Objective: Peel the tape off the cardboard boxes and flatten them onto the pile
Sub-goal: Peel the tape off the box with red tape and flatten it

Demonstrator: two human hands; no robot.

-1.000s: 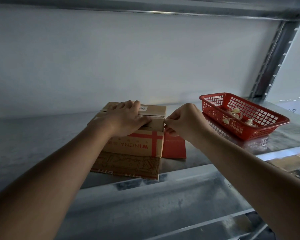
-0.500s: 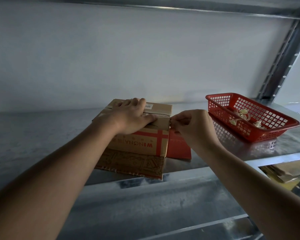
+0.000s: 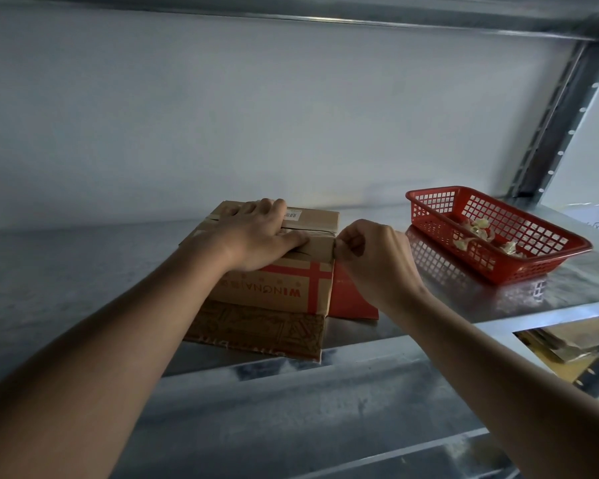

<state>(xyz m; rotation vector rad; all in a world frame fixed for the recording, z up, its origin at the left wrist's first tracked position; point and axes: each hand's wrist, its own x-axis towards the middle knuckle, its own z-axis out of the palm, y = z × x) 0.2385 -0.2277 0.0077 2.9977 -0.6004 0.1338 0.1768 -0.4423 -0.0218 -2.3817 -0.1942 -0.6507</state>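
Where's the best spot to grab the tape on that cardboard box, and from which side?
Pinch the tape end at the box top's right edge, coming from the right, probably as the right hand does. The strip seems to wrap over that corner, while the left hand presses the top flat.

On the shelf (image 3: pixel 83 271) a box (image 3: pixel 291 288) sits atop a flattened pile (image 3: pixel 256 331), the left hand (image 3: pixel 256 236) resting on its top and the right hand (image 3: pixel 370 257) at its right edge, with a basket (image 3: pixel 498 267) of tape scraps (image 3: pixel 478 231) farther right.
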